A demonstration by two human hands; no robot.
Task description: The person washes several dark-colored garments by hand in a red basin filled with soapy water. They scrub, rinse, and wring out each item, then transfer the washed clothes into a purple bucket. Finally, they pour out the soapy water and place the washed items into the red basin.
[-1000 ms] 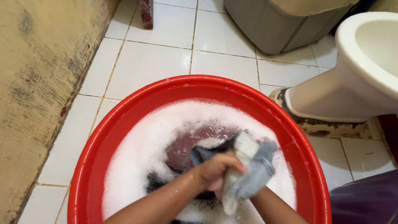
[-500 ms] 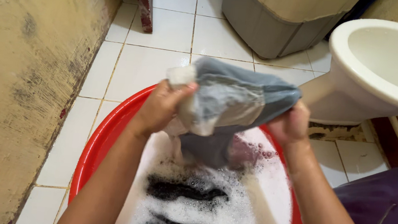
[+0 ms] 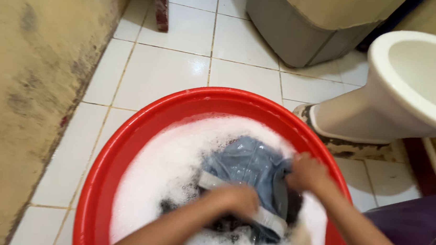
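Note:
A round red basin full of white soapy foam stands on the tiled floor. A wet blue-grey garment with a pale band lies on the foam in its middle. My left hand presses down on the garment's near edge and grips the pale band. At the garment's right side, my right hand clutches the cloth. Darker clothes show through the foam under my forearms.
A white toilet bowl stands at the right on a stained base. A grey-and-beige container sits at the top. A purple plastic tub is at the lower right. A stained beige wall runs along the left.
Half a second ago both hands held the garment stretched up above the basin. Now they have pushed it back down into the foam.

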